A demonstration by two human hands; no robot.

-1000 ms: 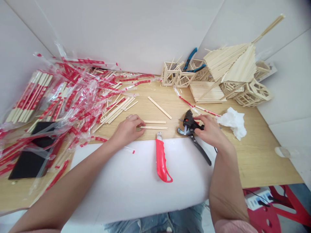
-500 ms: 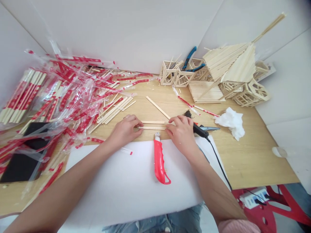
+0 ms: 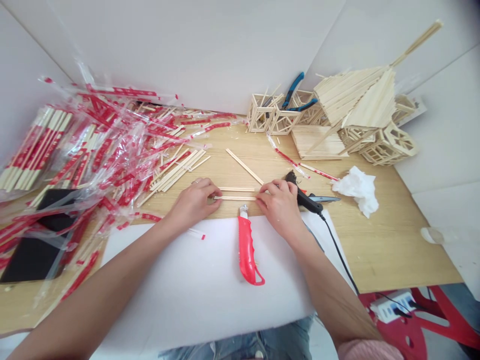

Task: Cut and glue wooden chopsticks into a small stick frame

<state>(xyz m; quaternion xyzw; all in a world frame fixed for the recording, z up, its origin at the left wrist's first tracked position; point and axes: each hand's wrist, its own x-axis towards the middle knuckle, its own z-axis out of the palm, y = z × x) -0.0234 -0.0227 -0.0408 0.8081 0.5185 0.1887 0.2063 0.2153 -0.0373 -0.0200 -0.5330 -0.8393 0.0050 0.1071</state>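
Note:
My left hand (image 3: 195, 201) pinches the left end of a short wooden stick (image 3: 238, 198), and my right hand (image 3: 279, 202) closes on its right end. Just behind it a second wooden stick (image 3: 237, 189) lies parallel, its ends partly hidden by my fingers. A longer pair of joined chopsticks (image 3: 244, 166) slants across the table toward my right hand. Below the sticks, a red utility knife (image 3: 246, 250) rests on a white sheet (image 3: 165, 295). The black glue gun (image 3: 308, 200) lies right beside my right hand.
Red-and-clear wrappers (image 3: 123, 145) with chopsticks heap up at left, over a black phone (image 3: 33, 245). Bare chopsticks (image 3: 180, 170) lie near the pile. Behind stand stick frames holding blue-handled pliers (image 3: 290, 92) and a stick-built house (image 3: 352, 100). Crumpled tissue (image 3: 358, 190) lies at right.
Hardly anything differs. Both hands keep the same hold on the short stick, and the whole view has shifted by a few pixels.

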